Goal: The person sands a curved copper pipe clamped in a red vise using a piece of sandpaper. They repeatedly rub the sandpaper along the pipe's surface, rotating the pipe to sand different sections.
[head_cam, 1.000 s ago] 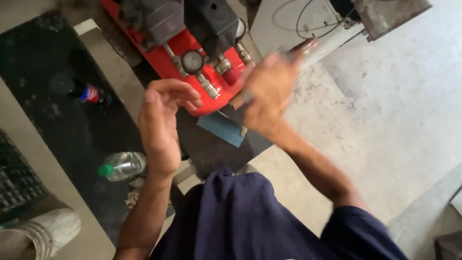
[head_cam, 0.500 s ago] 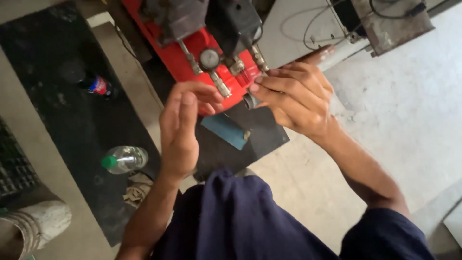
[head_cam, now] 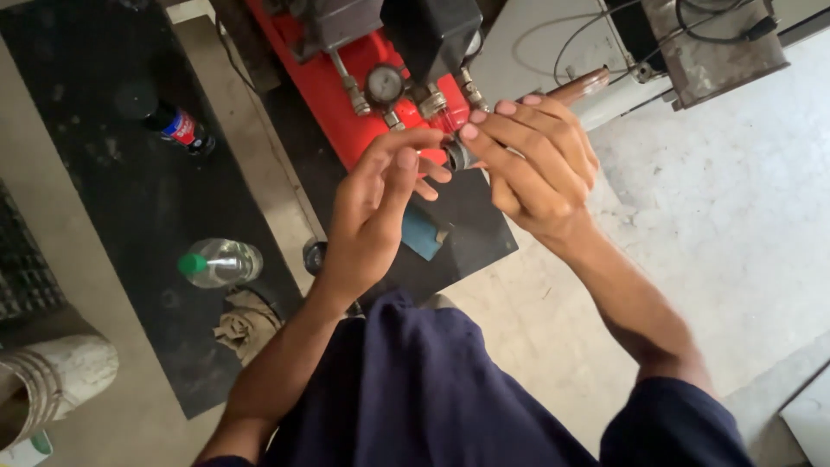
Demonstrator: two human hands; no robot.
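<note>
At the far left a pale ribbed pipe end lay on the floor; beside it a black mat carried a dark bottle with a red label and a clear bottle with a green cap, with a crumpled rag just below; none of these were near your work.

Your left hand was raised and half open, fingers loosely curved toward the middle, thumb up; whether its fingertips actually touched the part I could not tell, and it gripped nothing plainly.

Between the hands sat the small dark round fitting, in front of the red compressor and just below its round gauge; your right hand had closed its fingertips on that fitting, pinching it from the right.

To do this well, I judged you needed the left hand to steady the piece while the right turned it squarely, keeping it in line with the brass fittings; a tilted start could bind.

Right of you lay bare concrete floor and a grey metal box.
</note>
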